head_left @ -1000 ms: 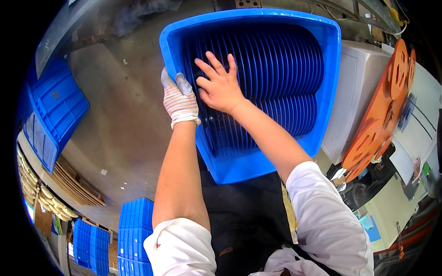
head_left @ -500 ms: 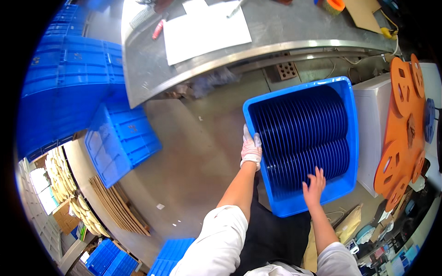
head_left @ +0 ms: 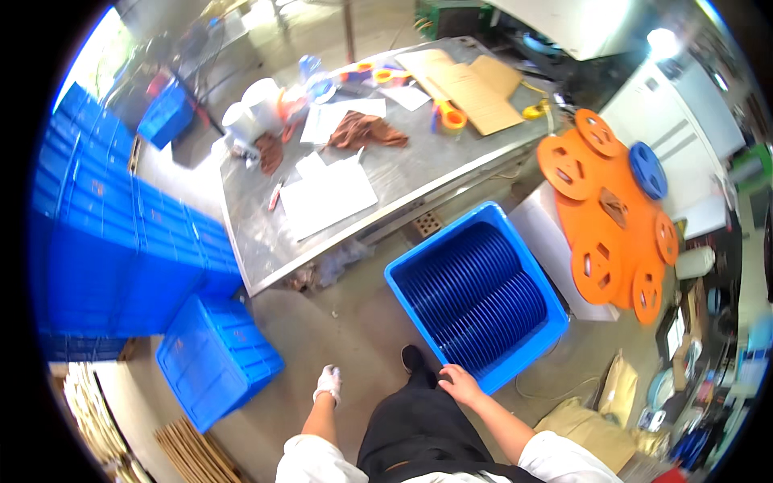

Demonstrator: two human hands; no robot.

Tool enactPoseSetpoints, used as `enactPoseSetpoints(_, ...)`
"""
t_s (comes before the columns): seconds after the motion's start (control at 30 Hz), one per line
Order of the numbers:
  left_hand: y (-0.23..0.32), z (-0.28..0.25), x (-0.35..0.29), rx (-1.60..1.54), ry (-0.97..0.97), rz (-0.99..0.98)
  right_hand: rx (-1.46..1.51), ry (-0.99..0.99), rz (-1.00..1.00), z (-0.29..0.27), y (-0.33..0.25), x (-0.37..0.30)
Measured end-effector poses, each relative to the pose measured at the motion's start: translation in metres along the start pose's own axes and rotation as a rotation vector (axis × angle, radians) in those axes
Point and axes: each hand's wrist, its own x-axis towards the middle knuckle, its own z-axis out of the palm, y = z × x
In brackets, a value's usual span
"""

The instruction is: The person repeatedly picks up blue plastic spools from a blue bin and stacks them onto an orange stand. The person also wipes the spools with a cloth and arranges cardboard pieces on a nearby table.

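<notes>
A blue plastic bin (head_left: 517,376) stands tilted in view at centre right. Inside it, two rows of thin dark-blue discs (head_left: 475,290) stand on edge, packed close together. My right hand (head_left: 462,386), bare, is at the bin's near left corner with its fingers stretched out; whether they touch the rim I cannot tell. My left hand (head_left: 328,384), in a whitish glove, hangs over the floor left of the bin, apart from it and holding nothing, with its fingers loosely extended.
Beyond the bin runs a metal table (head_left: 419,181) with paper sheets, brown cloth (head_left: 368,131), tape rolls and cardboard (head_left: 459,84). Orange discs (head_left: 597,268) lie on an orange surface at right. Blue crates (head_left: 105,241) are stacked at left, one bin (head_left: 217,358) before them.
My left hand has let go of the bin's left side and moved left. My right hand has gone from above the discs to the near corner. The view has swung, showing more of the table.
</notes>
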Motion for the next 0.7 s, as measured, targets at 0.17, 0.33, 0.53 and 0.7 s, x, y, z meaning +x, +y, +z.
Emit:
enactPoseSetpoints(0.17,0.000,0.006,0.014,-0.397,-0.164,0.118,0.067,0.220,0.038,0.006,0.018,-0.073)
enactPoseSetpoints(0.33,0.004,0.034,-0.039,-0.249,-0.566,0.176,0.202,0.639,0.441,0.052,0.093,-0.239)
enactPoseSetpoints(0.53,0.054,0.078,-0.053,1.056,-0.982,1.217,0.410,0.944,1.128,0.188,0.139,-0.472)
enactPoseSetpoints(0.7,0.130,0.126,-0.129,1.701,-0.815,1.546,0.953,1.608,1.183,0.324,0.087,-0.539)
